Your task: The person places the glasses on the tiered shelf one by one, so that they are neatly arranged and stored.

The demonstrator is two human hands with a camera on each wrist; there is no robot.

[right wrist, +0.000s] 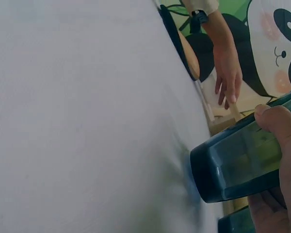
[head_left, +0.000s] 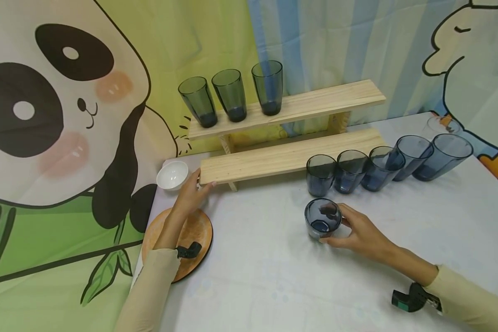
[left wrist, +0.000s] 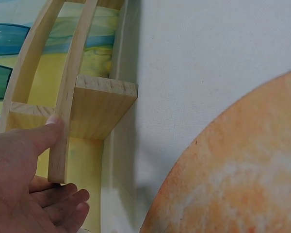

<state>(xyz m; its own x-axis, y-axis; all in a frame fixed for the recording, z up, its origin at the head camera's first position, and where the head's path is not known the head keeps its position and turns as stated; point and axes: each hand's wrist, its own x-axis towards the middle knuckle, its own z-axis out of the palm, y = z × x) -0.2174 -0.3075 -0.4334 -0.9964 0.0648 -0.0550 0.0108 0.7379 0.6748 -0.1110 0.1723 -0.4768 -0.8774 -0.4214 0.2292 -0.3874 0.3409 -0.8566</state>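
Note:
My right hand (head_left: 358, 233) grips a dark blue-grey glass tumbler (head_left: 323, 221), thumb on one side and fingers on the other. In the right wrist view the tumbler (right wrist: 233, 165) shows its thick base close to the white tabletop; whether it touches is unclear. At the left end of the lower board of a two-tier wooden shelf (head_left: 269, 159) is my left hand (head_left: 189, 196). The left wrist view shows that hand (left wrist: 34, 170) with its thumb on the board (left wrist: 63, 141) and its fingers curled around the end. Three tall tumblers (head_left: 229, 94) stand on the upper board's left half.
Several blue-grey tumblers (head_left: 350, 171) stand in a row right of the shelf's front. Behind them is a clear glass (head_left: 443, 125). A white bowl (head_left: 172, 175) and an orange-brown round board (head_left: 199, 230) sit on the left. Printed curtains (head_left: 216, 32) hang behind the table.

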